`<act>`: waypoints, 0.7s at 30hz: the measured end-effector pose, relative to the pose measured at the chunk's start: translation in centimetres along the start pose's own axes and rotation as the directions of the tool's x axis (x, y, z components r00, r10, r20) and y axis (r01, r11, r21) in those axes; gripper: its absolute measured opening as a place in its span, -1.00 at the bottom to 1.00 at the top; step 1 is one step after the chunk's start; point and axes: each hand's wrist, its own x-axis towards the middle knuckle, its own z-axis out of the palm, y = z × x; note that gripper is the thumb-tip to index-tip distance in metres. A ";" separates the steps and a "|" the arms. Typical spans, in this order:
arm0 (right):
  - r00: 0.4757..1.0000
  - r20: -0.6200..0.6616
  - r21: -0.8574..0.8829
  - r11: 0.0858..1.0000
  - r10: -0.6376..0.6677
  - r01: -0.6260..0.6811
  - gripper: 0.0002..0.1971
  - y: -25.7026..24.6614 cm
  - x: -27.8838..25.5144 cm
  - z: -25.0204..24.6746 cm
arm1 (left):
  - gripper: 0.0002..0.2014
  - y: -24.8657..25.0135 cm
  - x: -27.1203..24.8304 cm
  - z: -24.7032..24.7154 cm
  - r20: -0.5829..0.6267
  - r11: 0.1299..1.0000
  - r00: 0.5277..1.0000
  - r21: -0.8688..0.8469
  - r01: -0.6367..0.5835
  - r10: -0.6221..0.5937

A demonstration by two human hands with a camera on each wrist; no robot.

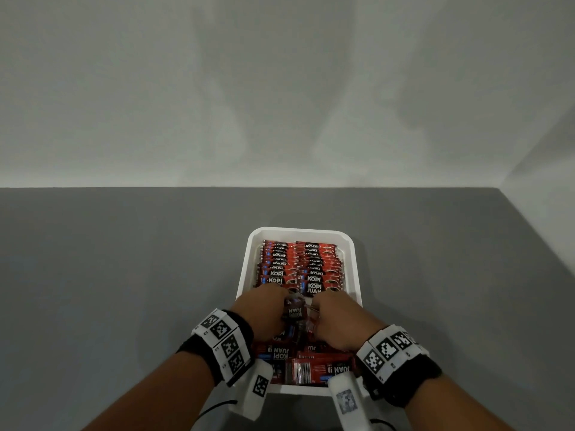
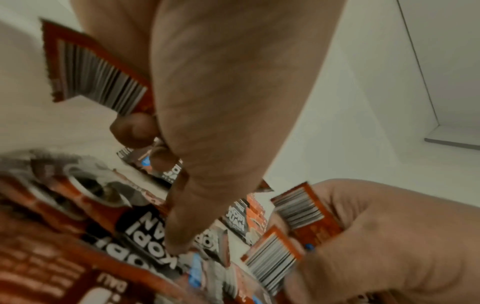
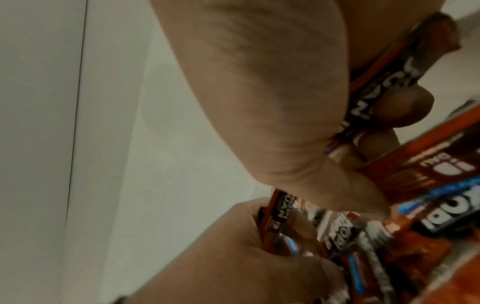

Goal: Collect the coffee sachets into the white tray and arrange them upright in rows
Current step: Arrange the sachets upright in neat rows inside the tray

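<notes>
Grey tabletop (image 1: 124,275), white tray (image 1: 245,259) half filled with upright sachet rows (image 1: 298,265), and both hands are in over the loose pile (image 1: 311,362), left hand (image 1: 258,312) and right hand (image 1: 339,321) each clutching sachets.

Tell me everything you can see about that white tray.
The white tray is a shallow rectangular tray with rounded corners and a raised rim, plastic-looking, lying flat on the grey table. Its far part holds two rows of red coffee sachets standing upright; loose sachets lie flat at the near end. Both hands reach into its middle.
</notes>
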 end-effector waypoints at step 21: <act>0.961 -0.166 0.755 0.656 0.222 -0.021 -0.91 0.6 -1.1 -2.1 | -0.77 -0.5 0.8 0.0 -0.003 1.000 1.000 0.027 0.012 -0.012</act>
